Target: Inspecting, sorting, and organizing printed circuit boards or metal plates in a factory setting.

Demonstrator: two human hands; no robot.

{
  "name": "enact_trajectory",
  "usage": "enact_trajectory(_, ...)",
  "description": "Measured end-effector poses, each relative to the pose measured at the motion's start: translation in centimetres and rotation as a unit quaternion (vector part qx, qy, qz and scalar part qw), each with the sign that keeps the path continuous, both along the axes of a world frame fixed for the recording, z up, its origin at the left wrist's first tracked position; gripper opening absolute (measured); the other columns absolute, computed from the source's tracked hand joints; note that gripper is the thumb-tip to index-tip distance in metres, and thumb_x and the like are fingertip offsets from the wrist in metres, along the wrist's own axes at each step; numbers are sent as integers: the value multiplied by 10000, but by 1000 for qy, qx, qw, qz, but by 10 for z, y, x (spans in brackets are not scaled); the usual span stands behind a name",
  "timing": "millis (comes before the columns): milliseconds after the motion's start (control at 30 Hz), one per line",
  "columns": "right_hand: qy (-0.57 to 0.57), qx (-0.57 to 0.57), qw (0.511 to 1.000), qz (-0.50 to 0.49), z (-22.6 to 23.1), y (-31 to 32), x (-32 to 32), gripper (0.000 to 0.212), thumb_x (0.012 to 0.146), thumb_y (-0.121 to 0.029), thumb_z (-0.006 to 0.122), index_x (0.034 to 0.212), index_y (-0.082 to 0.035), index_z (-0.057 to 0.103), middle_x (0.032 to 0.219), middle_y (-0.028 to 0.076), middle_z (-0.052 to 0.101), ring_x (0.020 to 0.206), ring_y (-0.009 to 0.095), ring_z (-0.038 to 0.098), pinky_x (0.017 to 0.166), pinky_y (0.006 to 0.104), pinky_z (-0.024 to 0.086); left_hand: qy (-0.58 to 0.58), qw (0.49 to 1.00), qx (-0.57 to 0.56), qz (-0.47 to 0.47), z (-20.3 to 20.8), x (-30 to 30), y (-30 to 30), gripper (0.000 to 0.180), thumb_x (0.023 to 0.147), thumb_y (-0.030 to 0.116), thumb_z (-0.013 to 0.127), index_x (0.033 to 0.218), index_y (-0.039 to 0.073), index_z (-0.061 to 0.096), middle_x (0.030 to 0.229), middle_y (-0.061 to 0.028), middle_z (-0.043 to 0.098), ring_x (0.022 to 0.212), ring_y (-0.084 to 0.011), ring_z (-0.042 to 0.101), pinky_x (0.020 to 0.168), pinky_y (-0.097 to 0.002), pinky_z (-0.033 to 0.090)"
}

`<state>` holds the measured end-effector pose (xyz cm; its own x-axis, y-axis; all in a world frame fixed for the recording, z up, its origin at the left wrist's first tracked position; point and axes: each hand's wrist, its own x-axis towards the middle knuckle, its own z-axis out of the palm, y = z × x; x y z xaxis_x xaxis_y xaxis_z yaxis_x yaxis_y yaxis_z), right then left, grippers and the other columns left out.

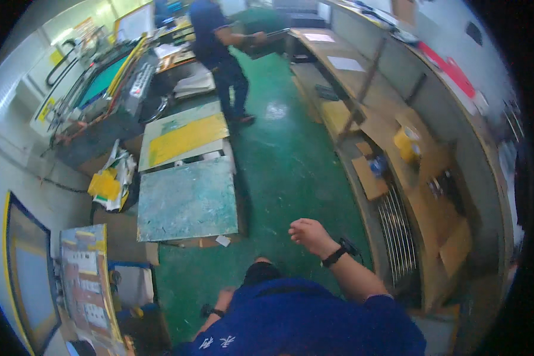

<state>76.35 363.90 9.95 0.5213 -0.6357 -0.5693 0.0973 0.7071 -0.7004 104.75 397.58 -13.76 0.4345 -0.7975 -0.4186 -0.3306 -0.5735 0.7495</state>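
Right hand (312,236) empty, above green floor (291,172)

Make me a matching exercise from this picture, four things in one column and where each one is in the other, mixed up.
Things:
1. right hand
2. yellow board
3. co-worker
4. yellow bag

Places:
A. far end of the green floor
B. raised over the floor, empty, wrist in a black watch
C. left of the stained board, by the wall
D. flat on the low stack, beyond the stained board

Pairs: 1-B, 2-D, 3-A, 4-C
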Motion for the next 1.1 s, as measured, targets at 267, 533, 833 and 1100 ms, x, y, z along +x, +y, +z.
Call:
enact_trajectory(267, 18, -2, 999, -44, -10, -170, 10, 132, 957, -188, 602, 993, -61, 611, 860, 59, 663, 735, 167, 629, 639, 296, 483, 390, 897, 11, 205, 94, 16, -281, 226, 975, 247, 575, 1062, 47, 633, 894, -44, 671, 729, -122, 613, 610, -273, 471)
enact_trajectory(533, 33, 7, 996, -86, -4, -341, 28, 105, 957, -188, 574, 975, -93, 614, 842, 51, 648, 700, 181, 599, 623, 310, 462, 359, 922, 19, 141, 131, 37, -478, 304, 978, 257, 581, 1163, 19, 619, 944, -56, 678, 820, -128, 623, 709, -275, 503)
enact_trajectory(833, -35, 40, 998, -17, -27, -542, 76, 108, 961, -178, 586, 975, -74, 610, 861, 46, 654, 728, 159, 612, 629, 295, 470, 335, 917, 15, 215, 104, 60, -641, 250, 970, 209, 579, 1119, 12, 616, 950, -72, 673, 806, -141, 638, 675, -260, 502)
enact_trajectory(1100, 6, 6, 998, 56, -9, -764, 115, 119, 965, -175, 590, 978, -57, 601, 865, 51, 650, 716, 157, 606, 626, 288, 463, 353, 895, -28, 272, 127, 48, -831, 240, 957, 171, 559, 1101, -11, 618, 916, -67, 679, 777, -139, 645, 681, -265, 510)
